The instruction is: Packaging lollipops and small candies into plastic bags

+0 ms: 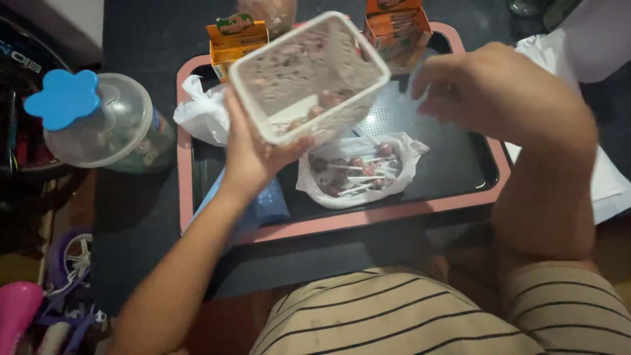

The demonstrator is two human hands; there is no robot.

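Above the pink tray [342, 223], the left hand [253, 154] grips a tilted plastic tub [309, 75] — the right hand [499, 92] hovers loosely curled, empty — over the lollipop bag [355, 172].

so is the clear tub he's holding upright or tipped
Tipped: the left hand holds the clear tub with its open mouth facing the camera, above the bag of lollipops.

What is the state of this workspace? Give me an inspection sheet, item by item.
Surface: dark tabletop bearing a black tray with pink rim.
Job's things: clear plastic container, tilted, a few lollipops inside; white plastic bag of lollipops on the tray.
Clutter: two orange cartons, a second white bag, blue packet, clear jar with blue flower-shaped lid, white paper.
Hands: left hand grips the container from below; right hand hovers beside it, its grip cannot be told.
Cables: nothing seen.
Surroundings: toys on the floor at left; striped shorts.
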